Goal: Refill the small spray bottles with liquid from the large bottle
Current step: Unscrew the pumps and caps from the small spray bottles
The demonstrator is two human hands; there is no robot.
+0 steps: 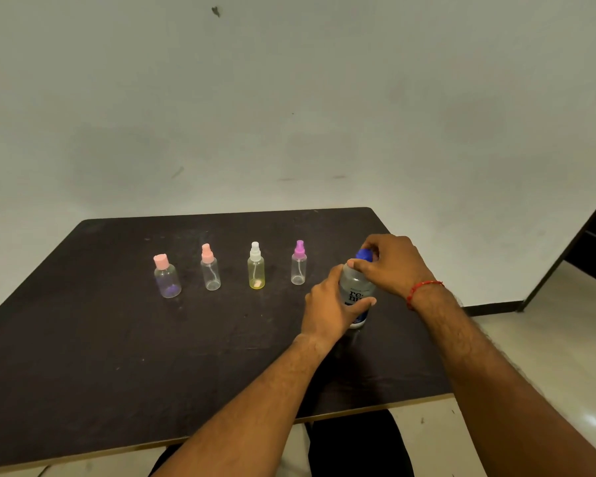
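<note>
The large clear bottle (356, 287) is standing at the right of the dark table (117, 356). The left hand (331, 311) is wrapping its labelled body and the right hand (393, 263) is pinching the blue cap (364, 255). It is probably thin-walled, squeezable and weighty with liquid, so a mid-body grip suits it. The small spray bottles (256, 273) are standing capped in a row to its left.

Table (117, 356): dark top.
Large bottle (355, 284): near the right edge.
Purple-top bottle (299, 268): just left of the large bottle.
Yellow bottle (256, 271): further left.
Pink-top sprayer (211, 271): further left still.
Round pink-cap bottle (167, 279): farthest left; maybe purple liquid inside.
</note>
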